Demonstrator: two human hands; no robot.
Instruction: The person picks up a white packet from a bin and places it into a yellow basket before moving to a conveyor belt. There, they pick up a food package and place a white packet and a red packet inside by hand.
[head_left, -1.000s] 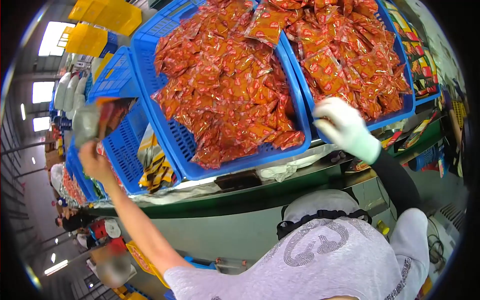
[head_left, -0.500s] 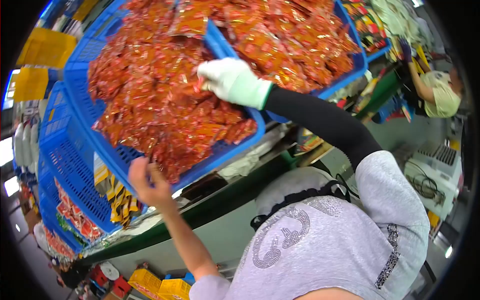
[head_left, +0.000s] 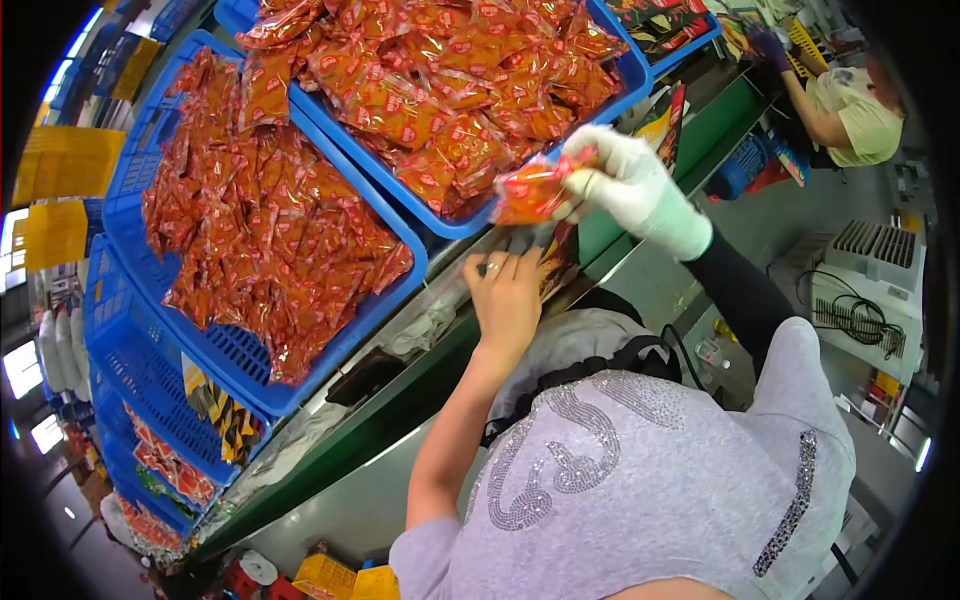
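Two blue baskets full of orange-red packets stand side by side: the left basket and the right basket. My right hand, in a white and green glove, pinches an orange packet just beyond the near corner of the right basket. Below that packet is my bare left hand, its fingers curled at the edge of a dark item that is partly hidden; what the fingers grip there is too small to make out.
More blue baskets are stacked at the left, with packets in some. A green-edged bench runs diagonally. A co-worker in a yellow shirt is at the upper right. A white machine stands at the right.
My right hand has left the packets in the left basket and moved right, now with a packet in it. My left hand has moved right, away from that basket's rim. The view has shifted.
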